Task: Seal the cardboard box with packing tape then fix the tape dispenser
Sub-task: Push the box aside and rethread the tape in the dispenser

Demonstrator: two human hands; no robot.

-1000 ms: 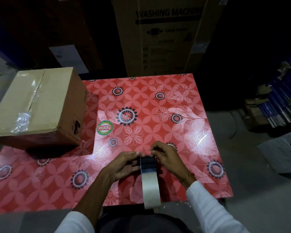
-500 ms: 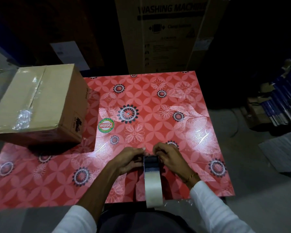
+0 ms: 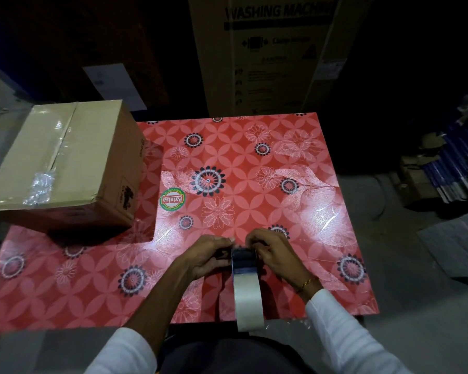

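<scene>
Head view looks down on a red flower-patterned surface (image 3: pixel 254 147). At about six o'clock, near its closest edge, both hands meet on the tape dispenser (image 3: pixel 243 257), a dark body seen end-on with a roll of clear packing tape (image 3: pixel 247 295) standing upright on its edge and reaching back toward the person. The left hand (image 3: pixel 206 256) grips the dispenser from the nine o'clock side, fingers curled over its top; the right hand (image 3: pixel 270 252) grips it from the three o'clock side, fingertips bent onto the dark front end (a thin gold bangle (image 3: pixel 305 284) sits at that wrist). Both hands are closed on the dispenser, their fingertips nearly touching above it; exactly which small part they pinch is hidden.

At ten o'clock, well apart from the hands, the cardboard box (image 3: pixel 65 163) rests on the surface's far left part, flaps shut, with shiny clear tape running along its top seam and a crumpled wad of tape near its closest top edge. A round green and red sticker (image 3: pixel 172 199) lies on the surface just right of the box. At twelve o'clock, beyond the surface, stands a tall carton (image 3: pixel 276 55) printed "WASHING MACHINE".
</scene>
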